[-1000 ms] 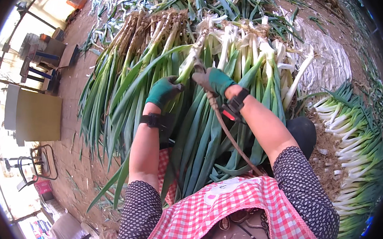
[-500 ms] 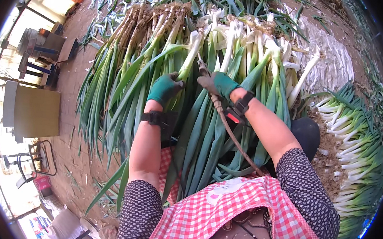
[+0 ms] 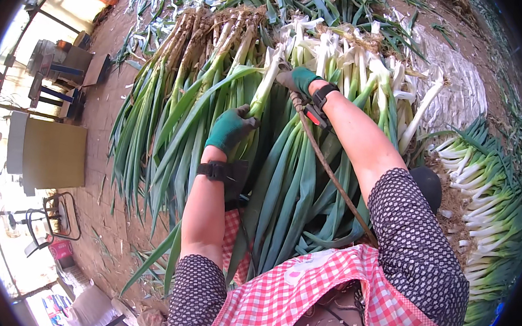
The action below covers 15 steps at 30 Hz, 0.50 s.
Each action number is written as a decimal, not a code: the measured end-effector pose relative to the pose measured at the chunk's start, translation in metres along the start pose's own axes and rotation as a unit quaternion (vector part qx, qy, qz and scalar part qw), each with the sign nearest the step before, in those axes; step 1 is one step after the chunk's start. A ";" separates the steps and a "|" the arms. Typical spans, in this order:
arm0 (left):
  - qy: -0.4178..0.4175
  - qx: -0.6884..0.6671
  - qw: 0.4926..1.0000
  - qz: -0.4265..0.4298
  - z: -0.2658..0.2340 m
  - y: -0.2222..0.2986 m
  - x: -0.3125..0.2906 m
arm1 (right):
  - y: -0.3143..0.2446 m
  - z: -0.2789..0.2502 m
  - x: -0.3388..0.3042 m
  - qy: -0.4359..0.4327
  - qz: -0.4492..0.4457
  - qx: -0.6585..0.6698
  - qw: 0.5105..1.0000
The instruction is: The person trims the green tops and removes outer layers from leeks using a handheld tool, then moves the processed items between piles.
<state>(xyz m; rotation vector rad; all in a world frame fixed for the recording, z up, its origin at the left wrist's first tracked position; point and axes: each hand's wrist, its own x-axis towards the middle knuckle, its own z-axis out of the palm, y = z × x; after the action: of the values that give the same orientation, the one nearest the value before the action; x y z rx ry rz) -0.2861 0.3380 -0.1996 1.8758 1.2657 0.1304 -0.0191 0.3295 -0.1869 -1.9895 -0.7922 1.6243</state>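
Left hand [image 3: 232,129], green-gloved, fingers curled closed around one leek [image 3: 266,84], its white end pointing away from the body, among the heaped leeks [image 3: 174,102]. Right hand [image 3: 299,82], same glove type, closed around the end of one brown hose [image 3: 336,174], just beside that stalk. Count: two gloves, two black wrist straps [image 3: 214,170], one hose, one leek held; heap, and white-stemmed row [image 3: 482,206] at right, too overlapped to count.
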 end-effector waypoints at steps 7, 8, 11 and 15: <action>-0.045 -0.210 0.976 -0.032 -0.014 -0.001 -0.015 | 0.037 0.026 -0.081 -0.121 0.018 -0.017 0.992; -0.058 -0.250 0.966 -0.023 -0.015 0.011 -0.015 | 0.056 0.022 -0.085 -0.130 0.004 -0.017 0.991; -0.065 -0.286 0.956 -0.018 -0.027 0.019 -0.023 | 0.081 0.025 -0.129 -0.159 -0.086 -0.002 0.984; -0.051 -0.213 0.974 0.051 -0.046 0.053 -0.033 | 0.103 -0.010 -0.162 -0.142 -0.083 0.058 0.985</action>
<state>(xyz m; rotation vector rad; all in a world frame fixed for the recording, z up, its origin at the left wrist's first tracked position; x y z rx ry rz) -0.2871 0.3313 -0.1226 1.5532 0.9798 0.3307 -0.0166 0.1445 -0.1363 -1.5885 -0.9163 1.8310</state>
